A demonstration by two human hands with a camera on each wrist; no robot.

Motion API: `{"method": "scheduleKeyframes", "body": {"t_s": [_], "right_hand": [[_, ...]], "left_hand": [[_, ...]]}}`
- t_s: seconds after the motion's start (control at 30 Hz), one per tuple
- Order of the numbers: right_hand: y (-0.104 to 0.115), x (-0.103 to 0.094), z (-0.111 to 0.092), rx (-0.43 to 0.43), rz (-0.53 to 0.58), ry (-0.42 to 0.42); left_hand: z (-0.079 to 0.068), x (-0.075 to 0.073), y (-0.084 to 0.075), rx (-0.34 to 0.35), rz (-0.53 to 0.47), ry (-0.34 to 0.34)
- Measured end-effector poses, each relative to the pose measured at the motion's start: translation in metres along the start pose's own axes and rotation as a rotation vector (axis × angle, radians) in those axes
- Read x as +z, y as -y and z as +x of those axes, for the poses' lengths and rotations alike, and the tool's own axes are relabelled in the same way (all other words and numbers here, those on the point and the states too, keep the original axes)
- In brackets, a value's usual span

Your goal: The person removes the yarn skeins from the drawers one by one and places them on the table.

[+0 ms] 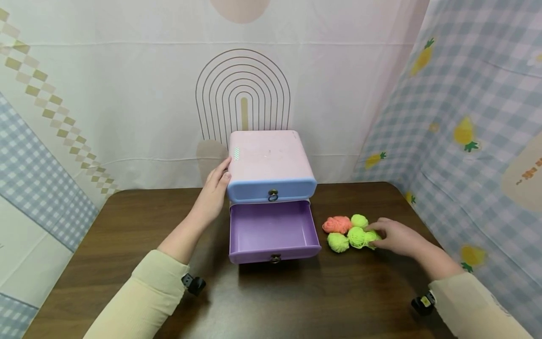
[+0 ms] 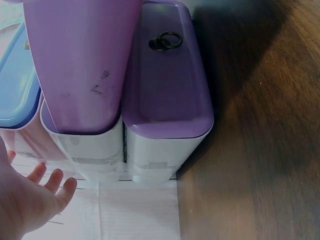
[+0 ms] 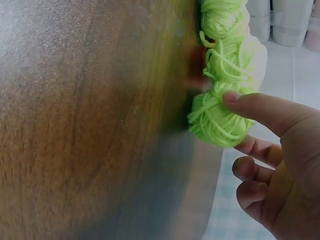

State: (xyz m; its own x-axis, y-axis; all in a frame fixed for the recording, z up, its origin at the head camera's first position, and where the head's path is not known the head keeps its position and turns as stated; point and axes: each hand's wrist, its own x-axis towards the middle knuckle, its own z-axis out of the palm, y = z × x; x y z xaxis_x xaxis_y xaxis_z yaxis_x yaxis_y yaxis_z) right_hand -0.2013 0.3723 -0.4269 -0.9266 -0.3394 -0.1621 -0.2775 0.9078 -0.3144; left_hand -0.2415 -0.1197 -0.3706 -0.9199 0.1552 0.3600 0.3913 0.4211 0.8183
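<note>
A small drawer unit with a pink top (image 1: 271,153) stands on the table; its blue top drawer (image 1: 250,190) is closed. Beneath that, a purple drawer (image 1: 254,256) is pulled out, its visible inside holding nothing. My left hand (image 1: 213,192) rests against the unit's left side, fingers mostly extended. To the unit's right, my right hand (image 1: 398,238) pinches the rightmost yellow-green yarn ball (image 3: 217,122) between thumb and index finger, the other fingers loosely bent. Beside it lie more yellow-green yarn balls (image 1: 356,237) and an orange yarn ball (image 1: 336,224).
A second purple drawer (image 2: 167,90), closed, sits below the open one in the left wrist view. The brown wooden table (image 1: 305,301) ends at a patterned cloth (image 1: 148,117) behind and a checked cloth (image 1: 457,188) on the right.
</note>
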Motion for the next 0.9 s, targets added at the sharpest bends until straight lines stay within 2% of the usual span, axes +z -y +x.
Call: {"method": "scheduleKeyframes", "body": {"t_s": [0.17,0.6,0.9], "right_hand": [[-0.001,-0.002,-0.002,-0.017,-0.015,-0.038],[0.003,-0.011,-0.01,-0.047,0.051,-0.089],[0.012,-0.002,-0.012,-0.05,0.095,-0.118]], "left_hand": [[0.0,0.0,-0.001,-0.001,0.0,-0.006],[0.0,0.001,0.002,-0.008,0.005,-0.011],[0.0,0.002,0.002,-0.006,0.006,-0.013]]}}
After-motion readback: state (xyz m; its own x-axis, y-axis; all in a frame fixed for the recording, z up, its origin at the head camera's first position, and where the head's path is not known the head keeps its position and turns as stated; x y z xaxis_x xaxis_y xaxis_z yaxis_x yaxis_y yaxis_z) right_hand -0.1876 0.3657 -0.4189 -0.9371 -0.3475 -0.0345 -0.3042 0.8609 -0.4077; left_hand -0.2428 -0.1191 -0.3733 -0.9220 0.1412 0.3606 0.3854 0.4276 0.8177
